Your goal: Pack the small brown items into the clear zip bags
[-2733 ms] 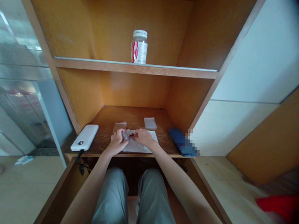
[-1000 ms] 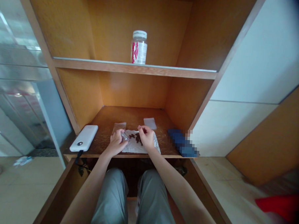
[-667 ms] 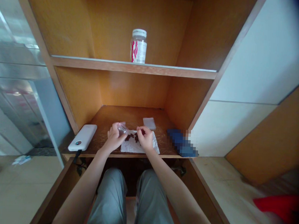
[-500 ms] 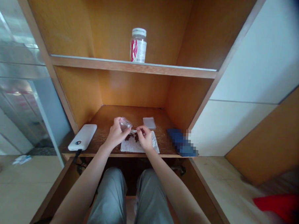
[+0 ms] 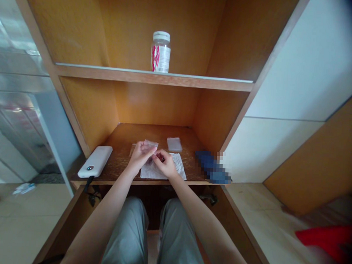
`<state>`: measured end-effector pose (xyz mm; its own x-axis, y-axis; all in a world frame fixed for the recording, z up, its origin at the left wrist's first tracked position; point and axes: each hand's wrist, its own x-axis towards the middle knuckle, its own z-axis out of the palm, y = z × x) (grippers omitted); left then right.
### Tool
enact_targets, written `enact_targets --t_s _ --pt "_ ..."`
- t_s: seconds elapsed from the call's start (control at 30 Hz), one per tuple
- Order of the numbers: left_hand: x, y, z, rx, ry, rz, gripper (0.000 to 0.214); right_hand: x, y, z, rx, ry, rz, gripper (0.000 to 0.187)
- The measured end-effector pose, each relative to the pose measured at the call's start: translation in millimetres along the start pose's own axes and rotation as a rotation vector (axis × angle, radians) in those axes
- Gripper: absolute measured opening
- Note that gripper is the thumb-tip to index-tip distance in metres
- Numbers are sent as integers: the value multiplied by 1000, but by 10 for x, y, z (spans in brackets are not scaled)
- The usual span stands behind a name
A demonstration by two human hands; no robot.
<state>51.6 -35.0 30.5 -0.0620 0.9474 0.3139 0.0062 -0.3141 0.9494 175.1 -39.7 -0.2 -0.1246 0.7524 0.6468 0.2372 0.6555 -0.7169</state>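
My left hand point(image 5: 139, 158) is closed on a small clear plastic bag point(image 5: 151, 143), whose upper edge sticks out above the fingers. Close against it on the right, my right hand point(image 5: 166, 165) has its fingers pinched together at the side of the bag. What that pinch holds is too small to make out. Dark reddish-brown small pieces point(image 5: 161, 158) show in the curve of the right hand. Both hands are over a crumpled white paper sheet point(image 5: 179, 165), which they partly cover.
Behind the hands lies a flat clear packet point(image 5: 174, 144). A white power bank point(image 5: 95, 162) with a cable is on the left, and a dark blue item point(image 5: 211, 167), partly pixelated, on the right. On the shelf point(image 5: 108, 72) above stands a white-capped bottle point(image 5: 160, 53).
The right hand has moved left and up against the left hand, covering more of the dark pieces. The bag is now tilted more upright. The view has shifted slightly.
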Motion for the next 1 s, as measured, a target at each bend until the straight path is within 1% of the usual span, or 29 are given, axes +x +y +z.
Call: enact_targets --t_s 0.1,0.23,0.3,0.43,0.57,0.67,0.87,1.0 --pt "-28 -8 -51 -9 6 -30 34 -1 31 9 6 3 22 18" --pt "-49 -39 -187 31 -61 -33 31 0 62 18 24 34 55 20" --pt "-58 -71 -257 57 -71 -23 30 0 61 18 39 48 61 19" --pt "-74 -172 -344 9 -96 -32 28 -3 36 10 58 49 58 18" --pt "-81 -281 -373 -48 -70 -66 28 -8 41 13 43 36 77 18" --pt "-88 -324 -386 -99 -60 -101 28 -12 69 21 35 23 67 17" --pt "-126 -313 -403 -123 -77 -119 30 -15 93 25 34 10 71 15" --pt "-153 -294 -406 -83 -99 -113 28 -12 100 36 18 25 63 17"
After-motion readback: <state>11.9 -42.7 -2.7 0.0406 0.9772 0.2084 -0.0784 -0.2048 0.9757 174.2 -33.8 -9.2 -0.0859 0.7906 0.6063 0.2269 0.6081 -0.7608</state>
